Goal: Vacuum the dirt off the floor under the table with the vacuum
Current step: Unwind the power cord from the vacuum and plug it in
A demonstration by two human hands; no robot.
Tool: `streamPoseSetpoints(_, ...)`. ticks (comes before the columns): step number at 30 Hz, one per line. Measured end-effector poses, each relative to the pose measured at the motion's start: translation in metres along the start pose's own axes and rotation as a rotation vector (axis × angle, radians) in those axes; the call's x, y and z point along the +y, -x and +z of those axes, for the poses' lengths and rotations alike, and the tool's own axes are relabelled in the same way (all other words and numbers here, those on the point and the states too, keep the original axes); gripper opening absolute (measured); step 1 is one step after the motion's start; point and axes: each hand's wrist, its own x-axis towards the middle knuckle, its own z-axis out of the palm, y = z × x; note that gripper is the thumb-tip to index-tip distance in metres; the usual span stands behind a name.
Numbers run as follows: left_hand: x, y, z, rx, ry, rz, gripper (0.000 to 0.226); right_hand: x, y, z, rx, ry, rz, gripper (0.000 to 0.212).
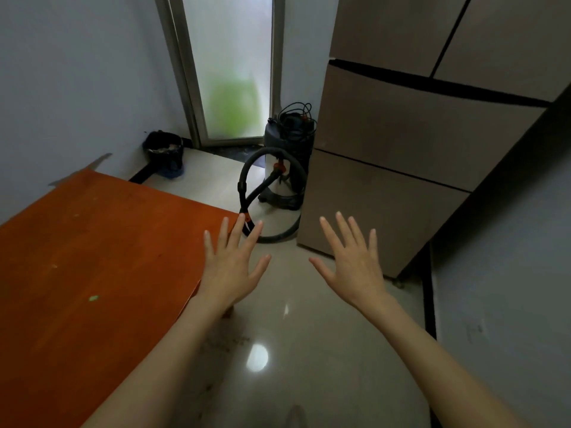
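A canister vacuum (285,168) with a steel drum and dark lid stands on the floor beside the fridge, a cable coiled on top. Its black hose (247,186) loops down to the tiles near the table's far corner. The orange table (92,273) fills the left side. Specks of dirt (228,341) lie on the pale floor by the table's edge. My left hand (231,270) is stretched forward, fingers spread, over the table's right edge. My right hand (352,264) is held out the same way above the floor. Both hold nothing, short of the vacuum.
A tall brown fridge (417,149) stands on the right. A frosted glass door (231,66) is straight ahead. A black bin (165,152) sits in the far left corner against the wall. Glossy floor tiles (293,335) run between table and fridge.
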Motion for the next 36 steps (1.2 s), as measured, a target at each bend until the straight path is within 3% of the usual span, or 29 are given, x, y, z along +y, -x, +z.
streamPoseSetpoints(14, -0.041, -0.253, 0.029, -0.056, 0.065, -0.131, 0.065, 0.034, -0.287, 0.03, -0.04, -0.023, -0.168, 0.073)
streamPoseSetpoints(24, -0.095, -0.423, 0.027, -0.009, 0.098, -0.112, 0.074, 0.023, -0.466, 0.038, -0.08, -0.007, -0.16, 0.072)
streamPoseSetpoints(36, -0.134, -0.601, 0.065, -0.105, 0.135, -0.262, 0.085, 0.042, -0.678, 0.09, -0.195, -0.063, -0.134, 0.069)
